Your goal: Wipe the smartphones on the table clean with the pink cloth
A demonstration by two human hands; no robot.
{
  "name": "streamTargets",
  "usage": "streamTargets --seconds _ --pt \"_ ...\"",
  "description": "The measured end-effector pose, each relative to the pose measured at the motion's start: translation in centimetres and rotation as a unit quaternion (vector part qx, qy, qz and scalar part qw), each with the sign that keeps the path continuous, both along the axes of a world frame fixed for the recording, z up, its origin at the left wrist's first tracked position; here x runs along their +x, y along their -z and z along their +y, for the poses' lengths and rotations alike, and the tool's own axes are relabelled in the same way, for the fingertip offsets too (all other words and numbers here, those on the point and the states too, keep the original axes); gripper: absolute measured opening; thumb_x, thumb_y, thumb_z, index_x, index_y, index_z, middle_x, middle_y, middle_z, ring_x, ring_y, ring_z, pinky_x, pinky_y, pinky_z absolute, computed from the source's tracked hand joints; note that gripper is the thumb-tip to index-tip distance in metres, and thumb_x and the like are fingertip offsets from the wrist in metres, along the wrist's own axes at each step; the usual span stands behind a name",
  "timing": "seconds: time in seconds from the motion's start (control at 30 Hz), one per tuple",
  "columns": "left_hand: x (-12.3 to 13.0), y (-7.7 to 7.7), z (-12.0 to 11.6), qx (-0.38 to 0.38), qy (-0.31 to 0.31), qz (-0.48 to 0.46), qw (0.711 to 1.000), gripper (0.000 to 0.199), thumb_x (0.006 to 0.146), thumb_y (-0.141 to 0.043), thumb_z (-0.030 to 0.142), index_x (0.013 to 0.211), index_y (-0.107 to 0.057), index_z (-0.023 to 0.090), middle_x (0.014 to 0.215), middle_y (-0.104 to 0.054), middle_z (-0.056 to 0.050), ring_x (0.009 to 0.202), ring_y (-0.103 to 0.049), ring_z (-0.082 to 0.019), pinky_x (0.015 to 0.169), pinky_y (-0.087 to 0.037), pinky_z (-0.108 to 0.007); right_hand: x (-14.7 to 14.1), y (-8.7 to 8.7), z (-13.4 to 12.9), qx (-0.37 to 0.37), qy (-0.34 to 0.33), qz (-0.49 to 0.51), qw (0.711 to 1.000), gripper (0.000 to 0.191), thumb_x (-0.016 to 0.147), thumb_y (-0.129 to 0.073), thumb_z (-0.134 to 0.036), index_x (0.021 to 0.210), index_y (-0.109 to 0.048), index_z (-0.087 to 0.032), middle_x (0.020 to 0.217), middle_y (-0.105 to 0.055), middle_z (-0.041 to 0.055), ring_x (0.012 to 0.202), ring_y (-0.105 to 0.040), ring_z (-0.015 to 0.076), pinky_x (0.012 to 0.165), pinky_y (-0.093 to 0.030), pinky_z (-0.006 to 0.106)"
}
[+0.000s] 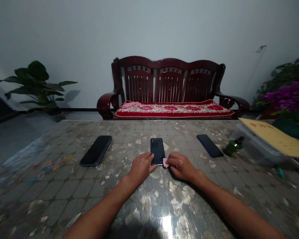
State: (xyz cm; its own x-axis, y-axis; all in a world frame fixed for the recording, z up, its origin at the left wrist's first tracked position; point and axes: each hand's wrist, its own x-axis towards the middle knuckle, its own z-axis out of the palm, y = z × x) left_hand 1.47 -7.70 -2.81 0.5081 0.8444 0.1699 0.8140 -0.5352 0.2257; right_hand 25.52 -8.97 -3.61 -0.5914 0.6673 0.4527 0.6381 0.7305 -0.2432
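A dark smartphone [157, 149] lies back side up on the table, its camera block near the lower right corner. My left hand [140, 166] holds it by the left side, with the fingers on its edge and the thumb at the bottom end. Between the fingers of my right hand [179, 166] is a small pink cloth [165, 163], pinched and touching the phone's lower right corner by the cameras. Part of the cloth is hidden by the fingers.
A black phone [96, 151] lies to the left, another phone [209, 145] to the right. Beside that stand a green bottle [233, 146] and a clear plastic box [257, 149] topped by a yellow sheet [276, 135]. Colourful bands [56, 165] lie far left; a wooden bench [164, 79] stands behind.
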Motion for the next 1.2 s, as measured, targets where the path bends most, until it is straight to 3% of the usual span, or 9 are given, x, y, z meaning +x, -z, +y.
streamTargets --seconds 0.13,0.23,0.43,0.53,0.63,0.73,0.83,1.0,1.2 --pt "-0.4 -0.2 0.2 -0.012 0.011 0.005 1.0 0.034 0.09 -0.072 0.03 0.123 -0.067 0.019 0.128 -0.071 -0.014 0.117 -0.068 -0.03 0.101 -0.054 -0.042 -0.5 0.6 1.1 0.003 0.039 0.065 0.997 0.03 0.082 -0.05 -0.004 0.098 -0.072 -0.019 0.087 -0.065 0.0071 0.081 -0.059 0.0193 0.075 -0.046 0.029" --pt "-1.0 -0.9 0.6 -0.036 0.03 0.001 0.999 0.036 0.091 -0.07 0.028 0.126 -0.068 0.02 0.133 -0.069 -0.014 0.121 -0.067 -0.03 0.104 -0.053 -0.042 -0.9 1.0 1.3 0.005 0.03 0.062 0.998 0.029 0.08 -0.051 -0.004 0.092 -0.073 -0.02 0.083 -0.064 0.006 0.079 -0.059 0.0192 0.073 -0.046 0.029" --pt "-2.7 -3.5 2.4 -0.115 0.097 0.015 0.988 0.05 0.082 -0.08 0.021 0.13 -0.068 0.025 0.132 -0.071 -0.01 0.121 -0.067 -0.03 0.103 -0.053 -0.041 -0.4 1.0 0.9 0.046 0.028 0.132 0.99 0.028 0.083 -0.052 -0.005 0.094 -0.072 -0.021 0.086 -0.066 0.0062 0.079 -0.06 0.0189 0.074 -0.049 0.031" --pt "-3.0 -4.8 4.3 -0.103 0.121 0.07 0.985 0.063 0.076 -0.081 0.01 0.134 -0.065 0.026 0.134 -0.07 -0.012 0.123 -0.067 -0.03 0.103 -0.054 -0.042 0.0 0.8 1.1 0.051 0.028 0.183 0.981 0.031 0.084 -0.051 -0.005 0.098 -0.073 -0.022 0.088 -0.067 0.0058 0.081 -0.062 0.0187 0.074 -0.051 0.032" --pt "-2.5 -5.7 6.7 -0.053 0.136 0.119 0.982 0.086 0.067 -0.087 0.007 0.143 -0.056 0.032 0.156 -0.051 -0.013 0.144 -0.047 -0.033 0.114 -0.044 -0.05 0.2 1.0 1.4 0.045 0.041 0.233 0.97 0.033 0.083 -0.049 -0.004 0.097 -0.073 -0.023 0.086 -0.068 0.0046 0.08 -0.064 0.0181 0.072 -0.052 0.031" --pt "-1.2 -6.2 9.2 -0.037 0.143 0.167 0.975 0.106 0.053 -0.09 -0.002 0.145 -0.052 0.037 0.166 -0.034 -0.015 0.152 -0.032 -0.039 0.115 -0.037 -0.062 0.2 1.2 1.5 0.035 0.067 0.283 0.956 0.034 0.083 -0.049 -0.004 0.094 -0.075 -0.023 0.082 -0.067 0.0035 0.078 -0.065 0.0177 0.071 -0.052 0.03" --pt "0.8 -6.2 10.9 -0.031 0.181 0.203 0.962 0.101 0.057 -0.081 -0.009 0.141 -0.055 0.04 0.168 -0.03 -0.012 0.154 -0.028 -0.038 0.114 -0.035 -0.064 0.2 1.4 1.5 0.025 0.094 0.311 0.946 0.034 0.083 -0.05 -0.005 0.093 -0.076 -0.023 0.082 -0.068 0.0034 0.078 -0.065 0.0179 0.071 -0.053 0.03" --pt "3.4 -5.4 12.1 -0.03 0.2 0.204 0.958 0.084 0.061 -0.074 -0.01 0.128 -0.064 0.04 0.164 -0.038 -0.008 0.152 -0.034 -0.035 0.114 -0.035 -0.062 0.2 1.4 1.4 0.015 0.1 0.313 0.944 0.033 0.082 -0.051 -0.005 0.092 -0.077 -0.024 0.083 -0.069 0.0039 0.078 -0.066 0.0183 0.07 -0.053 0.03" --pt "3.6 -5.5 13.0 -0.032 0.22 0.262 0.939 0.086 0.061 -0.082 0.001 0.138 -0.057 0.03 0.166 -0.032 -0.018 0.153 -0.029 -0.039 0.116 -0.031 -0.064 0.2 1.5 1.5 0.013 0.089 0.299 0.95 0.035 0.081 -0.051 -0.003 0.094 -0.077 -0.022 0.083 -0.07 0.0044 0.078 -0.066 0.0178 0.071 -0.053 0.03"
